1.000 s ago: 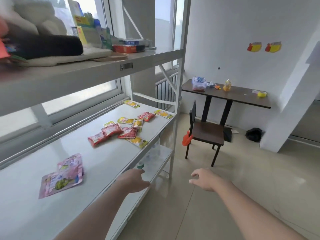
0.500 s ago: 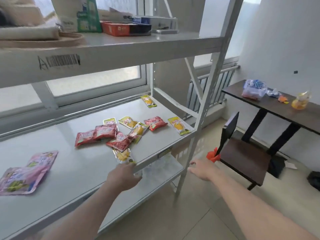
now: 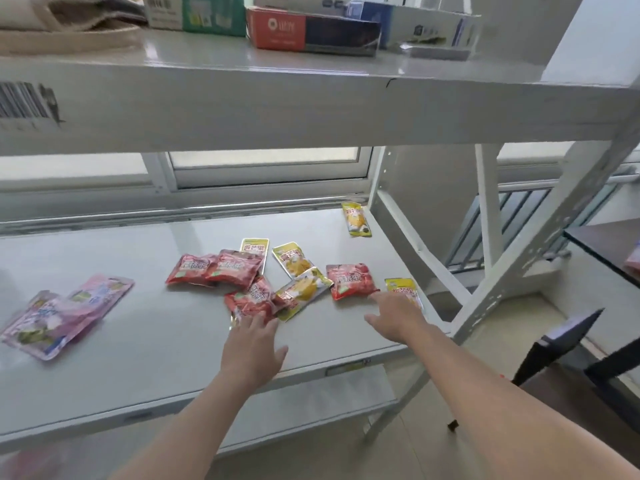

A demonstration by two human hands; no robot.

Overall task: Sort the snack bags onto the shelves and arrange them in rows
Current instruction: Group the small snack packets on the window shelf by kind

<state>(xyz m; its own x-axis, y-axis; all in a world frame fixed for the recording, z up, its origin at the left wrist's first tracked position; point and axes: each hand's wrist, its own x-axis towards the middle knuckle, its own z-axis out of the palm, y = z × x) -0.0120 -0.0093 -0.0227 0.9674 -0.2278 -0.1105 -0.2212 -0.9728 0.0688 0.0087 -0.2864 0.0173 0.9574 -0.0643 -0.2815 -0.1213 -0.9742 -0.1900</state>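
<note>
Small snack bags lie scattered on the middle shelf [image 3: 156,341] of a grey metal rack. Several red bags [image 3: 221,270] and yellow bags [image 3: 292,259] overlap in a loose heap at the centre. One yellow bag [image 3: 356,220] lies alone at the back right. Larger pink bags [image 3: 65,315] lie at the left. My left hand [image 3: 254,344] is open, its fingertips touching the front of the heap. With straight fingers, my right hand [image 3: 396,317] rests on a yellow bag [image 3: 401,289], right beside a red bag [image 3: 351,280].
The upper shelf [image 3: 311,98] hangs low above the bags and carries boxes [image 3: 311,31] and folded cloth. A slanted brace and posts stand at the rack's right end. A dark chair [image 3: 568,344] and table edge are to the right. A lower shelf lies beneath.
I have stepped closer and turned toward the rack. Both hands have moved from the shelf's front edge up onto the shelf, to the bags.
</note>
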